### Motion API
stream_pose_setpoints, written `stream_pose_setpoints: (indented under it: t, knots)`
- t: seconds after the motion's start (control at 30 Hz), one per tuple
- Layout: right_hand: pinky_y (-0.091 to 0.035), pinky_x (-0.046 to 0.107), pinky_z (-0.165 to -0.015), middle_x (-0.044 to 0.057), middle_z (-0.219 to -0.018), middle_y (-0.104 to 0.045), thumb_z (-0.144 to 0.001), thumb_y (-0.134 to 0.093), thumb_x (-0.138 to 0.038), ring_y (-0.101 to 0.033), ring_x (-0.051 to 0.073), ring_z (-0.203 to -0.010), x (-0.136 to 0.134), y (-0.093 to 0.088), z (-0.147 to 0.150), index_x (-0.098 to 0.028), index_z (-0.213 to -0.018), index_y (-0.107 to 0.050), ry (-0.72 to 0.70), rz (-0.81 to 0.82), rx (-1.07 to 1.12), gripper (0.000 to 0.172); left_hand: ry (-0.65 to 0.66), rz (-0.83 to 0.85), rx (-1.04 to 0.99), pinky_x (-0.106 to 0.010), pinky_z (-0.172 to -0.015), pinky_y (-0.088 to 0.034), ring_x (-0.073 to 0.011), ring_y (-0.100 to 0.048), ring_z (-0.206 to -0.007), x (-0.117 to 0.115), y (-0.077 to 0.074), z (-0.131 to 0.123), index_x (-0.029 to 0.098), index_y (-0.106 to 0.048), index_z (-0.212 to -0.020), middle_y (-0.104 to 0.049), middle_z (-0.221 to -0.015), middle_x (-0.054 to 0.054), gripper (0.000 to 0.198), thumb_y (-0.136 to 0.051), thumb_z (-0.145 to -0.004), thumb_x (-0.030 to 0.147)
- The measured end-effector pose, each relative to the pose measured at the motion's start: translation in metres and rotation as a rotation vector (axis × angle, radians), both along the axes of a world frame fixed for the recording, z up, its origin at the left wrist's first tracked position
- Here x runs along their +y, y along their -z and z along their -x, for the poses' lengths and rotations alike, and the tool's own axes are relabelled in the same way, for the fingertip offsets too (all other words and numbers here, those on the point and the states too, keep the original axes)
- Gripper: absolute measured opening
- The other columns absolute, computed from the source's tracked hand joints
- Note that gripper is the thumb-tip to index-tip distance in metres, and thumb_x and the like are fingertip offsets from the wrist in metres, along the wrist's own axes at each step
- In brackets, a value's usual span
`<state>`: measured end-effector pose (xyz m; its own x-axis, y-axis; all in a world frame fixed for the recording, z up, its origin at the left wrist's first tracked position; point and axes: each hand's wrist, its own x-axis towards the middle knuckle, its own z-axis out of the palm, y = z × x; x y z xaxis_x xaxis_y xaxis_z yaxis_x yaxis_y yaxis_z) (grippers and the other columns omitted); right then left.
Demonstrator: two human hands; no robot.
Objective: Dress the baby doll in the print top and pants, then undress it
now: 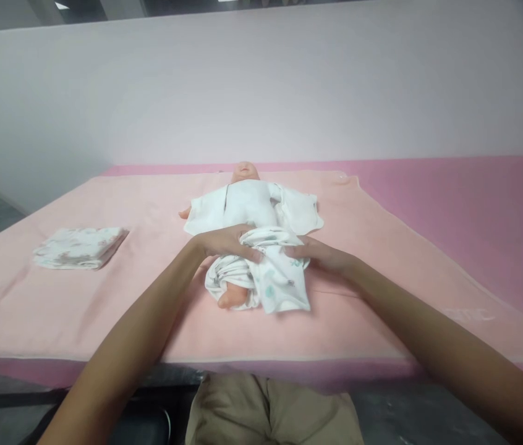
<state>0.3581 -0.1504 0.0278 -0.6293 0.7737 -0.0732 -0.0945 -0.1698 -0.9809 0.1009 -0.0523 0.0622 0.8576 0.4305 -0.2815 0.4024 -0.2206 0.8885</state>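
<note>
A baby doll [245, 172] lies on its back, its head toward the wall. It wears a white top [250, 204] with the sleeves spread out to both sides. Printed white baby pants [284, 281] are bunched around its legs, and one bare foot [233, 296] sticks out of the left leg opening. The other foot is hidden in the cloth. My left hand [230, 242] grips the bunched waist part of the pants, thumb on top. On the opposite side my right hand [319, 252] pinches the same pants, its fingers partly behind the fabric.
A folded printed cloth [80, 247] lies to the left on the peach towel [141, 296]. Under the towel is a pink table surface [465, 216]. A pale wall panel [261, 93] stands behind, and the table's front edge is close to my lap.
</note>
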Motion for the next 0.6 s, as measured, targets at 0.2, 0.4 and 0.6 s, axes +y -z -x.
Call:
stream_pose_setpoints:
  t: [0.2, 0.4, 0.6]
  knots:
    - [-0.056, 0.028, -0.091, 0.009, -0.116, -0.071, -0.081, -0.087, -0.046, -0.068, 0.019, -0.103, -0.0007, -0.0003, -0.0008, -0.012, -0.127, -0.07, -0.26, -0.042, -0.14, 0.059, -0.012, 0.063, -0.089, -0.035, -0.095, -0.055, -0.0271, -0.067, -0.116, -0.0022, 0.004, -0.0031, 0.021, -0.066, -0.117, -0.072, -0.117, -0.005, 0.051, -0.087, -0.081, 0.051]
    - [-0.054, 0.031, -0.102, 0.012, -0.118, -0.071, -0.084, -0.085, -0.049, -0.068, 0.021, -0.113, 0.0005, 0.0031, -0.0043, -0.01, -0.134, -0.066, -0.146, -0.022, -0.015, 0.066, 0.067, 0.016, -0.076, -0.034, -0.089, -0.056, -0.0292, -0.068, -0.11, -0.003, -0.0002, -0.0039, 0.019, -0.07, -0.117, -0.074, -0.111, -0.006, 0.058, -0.09, -0.075, 0.054]
    - [-0.053, 0.03, -0.1, 0.014, -0.114, -0.071, -0.088, -0.08, -0.053, -0.067, 0.022, -0.113, -0.0031, 0.0036, -0.0018, -0.01, -0.134, -0.064, -0.029, 0.063, 0.06, 0.065, 0.067, 0.002, 0.019, -0.035, -0.091, -0.057, -0.0293, -0.069, -0.112, -0.0011, -0.0007, 0.0003, 0.02, -0.071, -0.115, -0.075, -0.112, -0.005, 0.058, -0.093, -0.072, 0.052]
